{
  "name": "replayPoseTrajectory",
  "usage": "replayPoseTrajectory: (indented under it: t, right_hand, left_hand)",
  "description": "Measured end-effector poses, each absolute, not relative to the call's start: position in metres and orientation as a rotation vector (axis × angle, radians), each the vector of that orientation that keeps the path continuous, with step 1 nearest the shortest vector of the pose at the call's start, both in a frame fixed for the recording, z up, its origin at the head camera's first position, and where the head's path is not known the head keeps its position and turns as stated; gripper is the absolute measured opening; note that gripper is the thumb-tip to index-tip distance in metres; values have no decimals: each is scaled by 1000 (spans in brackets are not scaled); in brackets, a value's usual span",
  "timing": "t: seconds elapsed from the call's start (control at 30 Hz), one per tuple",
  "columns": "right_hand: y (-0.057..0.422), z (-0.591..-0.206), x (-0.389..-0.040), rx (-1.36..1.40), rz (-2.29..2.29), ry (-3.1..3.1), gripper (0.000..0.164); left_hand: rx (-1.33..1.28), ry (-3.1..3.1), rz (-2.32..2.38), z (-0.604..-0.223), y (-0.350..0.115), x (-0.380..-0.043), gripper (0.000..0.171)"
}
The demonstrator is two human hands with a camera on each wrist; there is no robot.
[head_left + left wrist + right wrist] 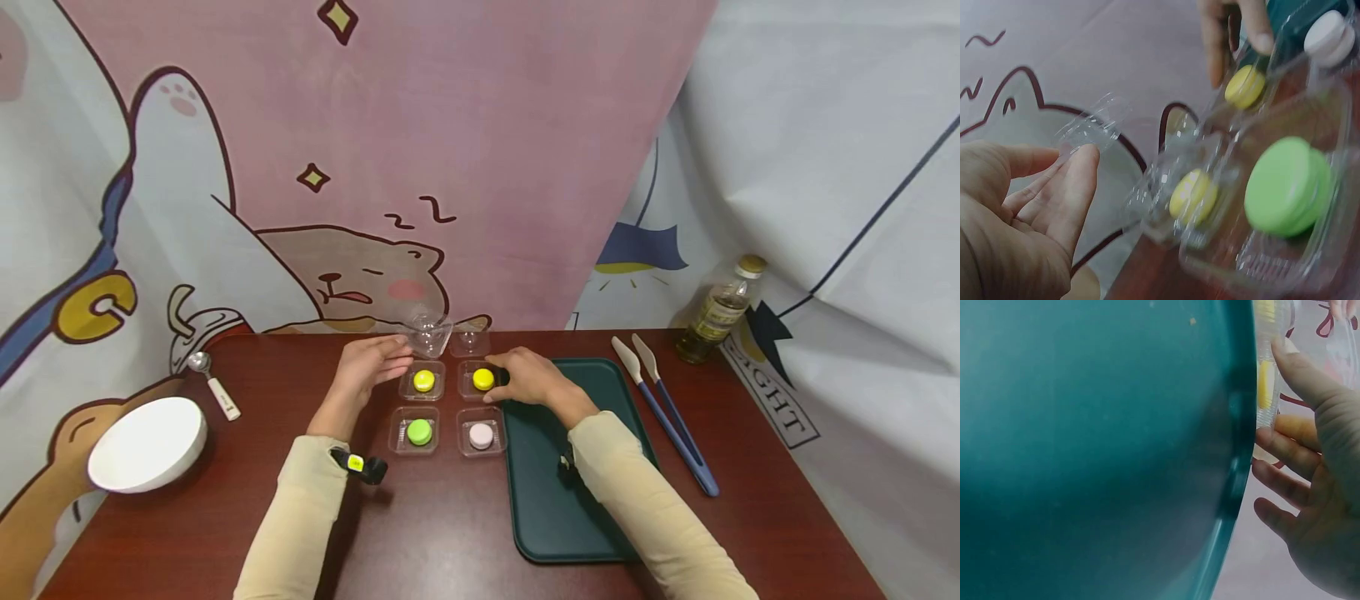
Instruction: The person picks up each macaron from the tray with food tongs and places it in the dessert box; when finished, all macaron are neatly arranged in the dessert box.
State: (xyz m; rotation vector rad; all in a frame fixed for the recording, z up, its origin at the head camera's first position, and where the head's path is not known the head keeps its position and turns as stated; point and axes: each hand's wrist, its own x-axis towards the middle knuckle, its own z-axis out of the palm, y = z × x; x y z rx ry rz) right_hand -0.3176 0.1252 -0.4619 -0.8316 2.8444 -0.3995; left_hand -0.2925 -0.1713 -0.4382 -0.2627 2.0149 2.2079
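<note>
Several clear plastic boxes hold one macaron each: a yellow macaron (423, 381) back left, a yellow macaron (483, 379) back right, a green macaron (419, 432) front left and a pale pink macaron (481, 436) front right. My left hand (369, 367) pinches a clear plastic lid (1094, 128) between thumb and fingers, behind the back left box (405, 390). With thumb in front and fingers behind, my right hand (531, 377) grips the back right box (465, 392) by its right side. A second clear lid (471, 340) stands behind that box.
A dark green tray (570, 517) lies under my right forearm. Blue-handled tongs (678, 425) and an oil bottle (720, 312) are farther right. On the left are a white bowl (147, 446) and a scoop (217, 387). A printed cloth (510, 167) hangs behind the table.
</note>
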Motion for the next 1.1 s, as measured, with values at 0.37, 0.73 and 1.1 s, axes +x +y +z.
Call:
replayPoseTrajectory:
  t: [0.37,0.73,1.1]
  right_hand:
    - [130,-460,-318,-825,-480,2814,84]
    - [132,-456,-321,-822,-923,2912,58]
    - [118,-443,-318,-651,-1342,2964,27]
  left_hand:
    - [-207,2005,2201,-430,-143,-292,41]
    - [-202,2037,2185,-430,-123,-289,34]
    - [-91,2039,2169,-432,-108,-286,34]
